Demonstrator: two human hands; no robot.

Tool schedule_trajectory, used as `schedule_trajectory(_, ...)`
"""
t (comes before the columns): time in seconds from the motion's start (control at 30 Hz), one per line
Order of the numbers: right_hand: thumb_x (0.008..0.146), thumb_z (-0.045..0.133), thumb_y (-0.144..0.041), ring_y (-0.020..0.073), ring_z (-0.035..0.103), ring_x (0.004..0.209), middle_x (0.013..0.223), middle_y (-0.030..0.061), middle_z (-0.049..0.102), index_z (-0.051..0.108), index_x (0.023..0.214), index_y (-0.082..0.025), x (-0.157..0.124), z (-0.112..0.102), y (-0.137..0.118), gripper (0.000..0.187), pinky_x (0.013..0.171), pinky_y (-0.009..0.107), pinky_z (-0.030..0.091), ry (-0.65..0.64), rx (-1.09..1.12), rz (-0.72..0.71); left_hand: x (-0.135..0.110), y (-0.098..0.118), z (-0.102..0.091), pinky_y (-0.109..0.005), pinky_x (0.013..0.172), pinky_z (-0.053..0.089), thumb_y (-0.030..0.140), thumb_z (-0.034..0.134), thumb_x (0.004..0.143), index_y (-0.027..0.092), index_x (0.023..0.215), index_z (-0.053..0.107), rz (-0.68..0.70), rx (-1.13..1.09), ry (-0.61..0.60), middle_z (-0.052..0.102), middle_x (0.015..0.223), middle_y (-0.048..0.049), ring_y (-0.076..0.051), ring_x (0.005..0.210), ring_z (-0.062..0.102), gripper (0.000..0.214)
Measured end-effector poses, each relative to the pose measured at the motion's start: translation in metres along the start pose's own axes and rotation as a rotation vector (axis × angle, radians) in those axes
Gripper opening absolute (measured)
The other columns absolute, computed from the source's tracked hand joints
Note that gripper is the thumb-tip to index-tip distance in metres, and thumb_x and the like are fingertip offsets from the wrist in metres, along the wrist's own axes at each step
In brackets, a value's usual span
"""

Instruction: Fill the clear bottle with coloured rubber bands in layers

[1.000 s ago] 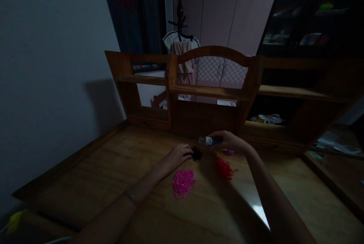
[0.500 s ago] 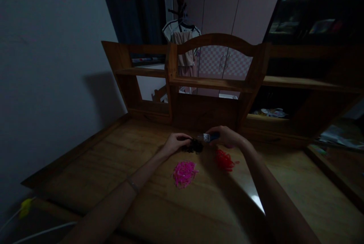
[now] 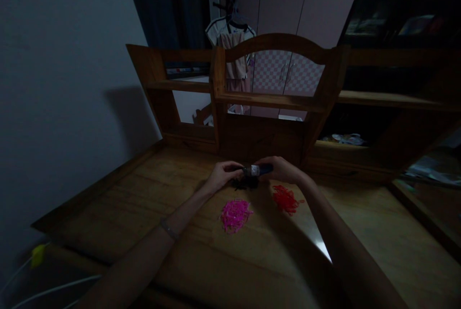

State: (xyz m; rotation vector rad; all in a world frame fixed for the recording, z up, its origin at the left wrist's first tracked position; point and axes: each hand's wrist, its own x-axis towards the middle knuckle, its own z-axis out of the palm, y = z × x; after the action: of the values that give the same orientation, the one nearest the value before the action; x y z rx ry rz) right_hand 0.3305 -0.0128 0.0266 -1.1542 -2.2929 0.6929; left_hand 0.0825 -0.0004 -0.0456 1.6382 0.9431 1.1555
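Note:
My right hand (image 3: 279, 169) is closed around a small bottle-like container (image 3: 255, 170) with a pale patterned label and a dark end, lying sideways and pointing left. At its left end, my left hand (image 3: 225, 175) has thumb and fingers pinched together. What they pinch is too dark to make out. Just under both hands lies a pile of small black bands (image 3: 245, 184). Closer to me is a heap of thin pink bands (image 3: 236, 215). A red heap of similar bands (image 3: 286, 199) sits below my right wrist.
The wooden desk top (image 3: 173, 232) carries the heaps. Behind it rises a wooden shelf unit (image 3: 270, 101), with a white wall (image 3: 72, 83) on the left. White cables with a yellow tag (image 3: 38, 256) hang at the lower left. Clothes (image 3: 234, 50) hang behind the shelf.
My right hand has moved left with the container, so its end now meets my left fingertips above the black bands. The left hand has hardly moved.

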Motion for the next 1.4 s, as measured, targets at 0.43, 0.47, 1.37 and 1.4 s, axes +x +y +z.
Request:
schedule_trajectory(0.43, 0.066, 0.077, -0.03, 0.0229, 0.067, 0.09, 0.101, 0.0021, 0.073, 0.071, 0.111, -0.027, 0.007, 0.012, 0.002, 0.046, 0.081, 0.035, 0.05, 0.029, -0.028, -0.026, 0.002, 0.008, -0.005, -0.028, 0.074, 0.051, 0.037, 0.075, 0.07, 0.015, 0.085, 0.065, 0.139, 0.111, 0.092, 0.068, 0.084, -0.0053, -0.017, 0.079, 0.065, 0.028)
schedule_trajectory(0.47, 0.065, 0.077, -0.03, 0.023, 0.067, 0.09, 0.1, 0.002, 0.073, 0.071, 0.111, -0.027, 0.007, 0.013, 0.001, 0.047, 0.081, 0.035, 0.05, 0.029, -0.019, -0.023, 0.002, 0.009, -0.006, -0.029, 0.075, 0.051, 0.037, 0.075, 0.07, 0.015, 0.086, 0.067, 0.16, 0.134, 0.106, 0.068, 0.087, -0.0062, -0.018, 0.081, 0.065, 0.028)
schedule_trajectory(1.37, 0.067, 0.079, -0.035, 0.0232, 0.065, 0.098, 0.107, 0.0036, 0.071, 0.069, 0.114, -0.024, 0.019, 0.03, 0.015, 0.05, 0.091, 0.036, 0.048, 0.104, 0.125, 0.068, 0.007, 0.01, -0.015, -0.035, 0.093, 0.051, 0.036, 0.062, 0.083, 0.017, 0.107, 0.07, 0.175, -0.012, 0.071, 0.072, 0.107, -0.0085, -0.02, 0.097, 0.067, 0.031)
schedule_trajectory(1.4, 0.067, 0.079, -0.036, 0.0233, 0.065, 0.098, 0.107, 0.0037, 0.071, 0.068, 0.115, -0.024, 0.019, 0.029, 0.016, 0.05, 0.092, 0.037, 0.048, 0.108, 0.123, 0.072, 0.007, 0.01, -0.014, -0.035, 0.094, 0.051, 0.034, 0.062, 0.084, 0.016, 0.108, 0.069, 0.181, -0.056, 0.055, 0.071, 0.11, -0.0087, -0.02, 0.1, 0.067, 0.031)
